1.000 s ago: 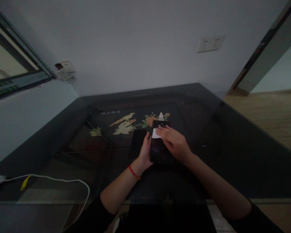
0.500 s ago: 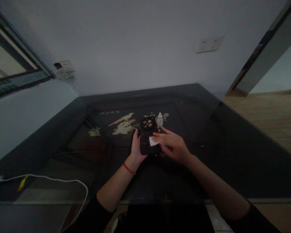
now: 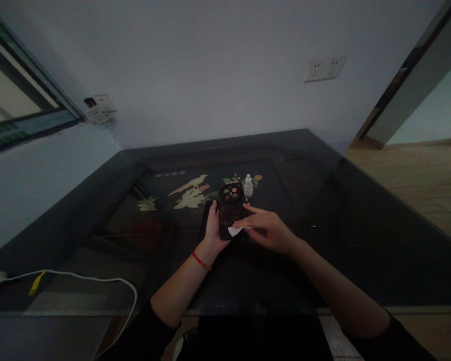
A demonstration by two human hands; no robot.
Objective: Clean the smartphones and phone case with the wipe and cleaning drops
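Note:
A dark smartphone lies in my left hand, its back with a round camera ring facing up. The fingers of that hand wrap round its left side and underside. My right hand presses a small white wipe against the lower part of the phone's back, with the fingertips on top. Just beyond the phone stands a small white dropper bottle, upright on the table. Something flat and black, hard to make out, lies beneath my left hand.
The dark glossy table bears a bird-and-flower picture. A white cable with a yellow tag runs along its left front. Wall sockets sit behind on the right, and more sockets on the left.
The wipe under my right fingers has slid down and left towards the phone's lower edge. The phone has shifted slightly right and tilted a little. The bottle stays where it was.

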